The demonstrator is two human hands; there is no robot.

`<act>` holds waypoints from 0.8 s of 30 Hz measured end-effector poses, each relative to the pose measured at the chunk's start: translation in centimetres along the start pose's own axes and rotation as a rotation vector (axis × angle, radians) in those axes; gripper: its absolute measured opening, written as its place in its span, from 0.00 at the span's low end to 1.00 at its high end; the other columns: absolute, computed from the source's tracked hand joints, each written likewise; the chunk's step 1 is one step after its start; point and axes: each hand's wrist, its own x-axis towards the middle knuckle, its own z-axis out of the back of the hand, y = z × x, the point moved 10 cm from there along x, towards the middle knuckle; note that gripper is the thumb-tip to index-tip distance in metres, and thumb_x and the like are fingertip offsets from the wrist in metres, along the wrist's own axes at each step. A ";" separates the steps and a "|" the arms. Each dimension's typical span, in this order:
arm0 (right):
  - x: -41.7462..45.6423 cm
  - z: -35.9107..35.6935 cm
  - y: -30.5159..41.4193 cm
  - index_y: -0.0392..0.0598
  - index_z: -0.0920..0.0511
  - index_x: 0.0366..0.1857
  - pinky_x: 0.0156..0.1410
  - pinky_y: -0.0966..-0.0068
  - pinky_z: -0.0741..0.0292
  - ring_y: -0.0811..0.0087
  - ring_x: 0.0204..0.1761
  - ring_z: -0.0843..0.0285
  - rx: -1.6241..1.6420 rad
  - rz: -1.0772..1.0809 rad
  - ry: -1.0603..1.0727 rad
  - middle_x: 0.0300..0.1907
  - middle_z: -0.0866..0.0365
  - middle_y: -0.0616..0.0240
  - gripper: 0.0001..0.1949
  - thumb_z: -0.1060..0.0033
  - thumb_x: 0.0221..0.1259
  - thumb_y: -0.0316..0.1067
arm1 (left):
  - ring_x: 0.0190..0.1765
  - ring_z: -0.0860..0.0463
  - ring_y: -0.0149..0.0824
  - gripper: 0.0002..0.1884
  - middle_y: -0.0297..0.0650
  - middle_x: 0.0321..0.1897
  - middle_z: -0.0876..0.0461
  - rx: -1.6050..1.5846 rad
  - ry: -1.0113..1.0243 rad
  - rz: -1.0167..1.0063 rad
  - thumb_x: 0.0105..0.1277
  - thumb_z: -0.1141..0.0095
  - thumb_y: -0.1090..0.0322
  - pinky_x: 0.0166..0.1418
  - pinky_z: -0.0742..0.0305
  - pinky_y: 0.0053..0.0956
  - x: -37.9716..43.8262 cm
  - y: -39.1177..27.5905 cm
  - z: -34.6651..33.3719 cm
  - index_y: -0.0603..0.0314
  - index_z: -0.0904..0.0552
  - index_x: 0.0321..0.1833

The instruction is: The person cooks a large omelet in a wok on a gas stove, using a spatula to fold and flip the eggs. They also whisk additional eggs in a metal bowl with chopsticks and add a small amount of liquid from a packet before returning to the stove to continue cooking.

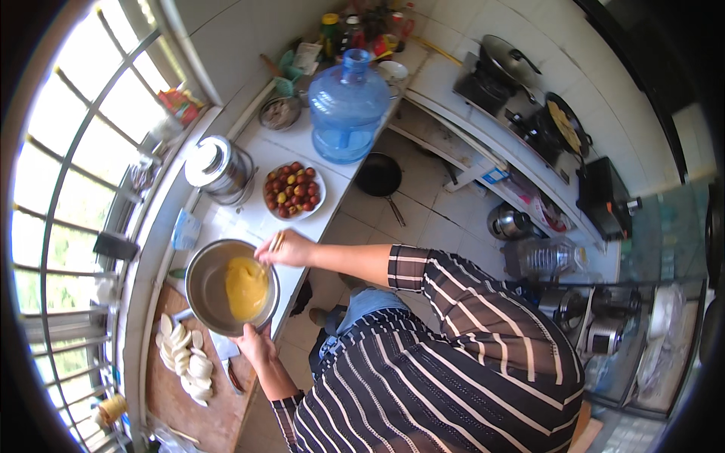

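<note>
A steel mixing bowl (pixel 205 276) is tilted over the counter's edge, with beaten yellow egg (pixel 247 287) pooled on its near side. My left hand (pixel 256 343) grips the bowl's rim from below. Over the opposite side of the bowl, my right hand (pixel 288 248) holds what look like chopsticks (pixel 277 242), their tips down in the egg. Under and beside the bowl lies a cutting board (pixel 222 407) carrying a heap of white slices (pixel 184 359). A cleaver (pixel 226 351) rests on the board near my left hand, its blade partly hidden by the bowl.
A plate of red jujube-like fruit (pixel 291 190) stands beyond my right hand, with a large blue water jug (pixel 348 107) behind it. A lidded steel canister (pixel 220 170) is by the window. Across the floor, a frying pan (pixel 563 127) holding food sits on the stove. Another pan (pixel 378 174) is lower down.
</note>
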 end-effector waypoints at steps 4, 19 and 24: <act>0.0 1.6 4.5 0.42 0.14 0.38 0.46 0.77 0.21 0.77 0.35 0.16 0.071 0.095 -0.149 0.33 0.12 0.63 0.08 0.32 0.57 0.31 | 0.60 0.24 0.55 0.35 0.50 0.68 0.39 -0.025 0.006 0.055 0.60 0.63 0.81 0.51 0.18 0.56 0.0 0.3 0.2 0.44 0.49 0.72; -0.1 3.3 1.5 0.42 0.14 0.39 0.46 0.77 0.21 0.75 0.35 0.15 0.157 0.048 -0.242 0.34 0.13 0.60 0.11 0.32 0.56 0.36 | 0.63 0.27 0.56 0.36 0.52 0.69 0.40 -0.042 0.082 0.068 0.63 0.65 0.83 0.56 0.20 0.57 0.7 0.8 -1.0 0.43 0.50 0.73; -1.6 0.6 1.6 0.39 0.15 0.38 0.43 0.79 0.20 0.75 0.34 0.16 0.044 0.007 -0.074 0.32 0.13 0.60 0.08 0.33 0.58 0.31 | 0.62 0.25 0.56 0.33 0.52 0.68 0.38 -0.002 0.049 0.049 0.65 0.65 0.82 0.56 0.21 0.57 0.1 0.3 -1.5 0.45 0.51 0.73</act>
